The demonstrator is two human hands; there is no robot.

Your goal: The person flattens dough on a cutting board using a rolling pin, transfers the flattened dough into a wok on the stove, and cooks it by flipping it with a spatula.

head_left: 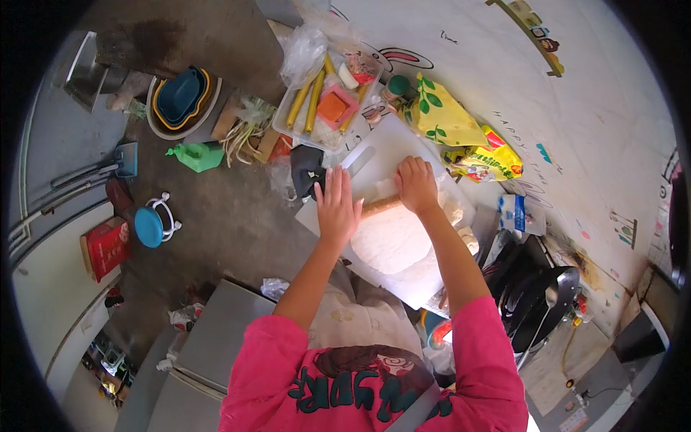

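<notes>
You're in kitchen, homely by look. Signs in front of you: rolling pin (380, 207) on flattened dough (392, 243), white board (392, 140) under it; clear tub (286, 124) crammed with packets; yellow bag (448, 119) by wall (576, 155). To your right, black pan (563, 291) with ladle (540, 327). To your left, long greens (246, 138), nested basins (183, 96), green jug (198, 156), blue-topped stool (149, 227). Wall carries cartoon stickers and word "HAPPY", more house than workshop.

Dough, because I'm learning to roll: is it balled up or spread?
Spread: the dough lies as a broad sheet on the white board.
</notes>
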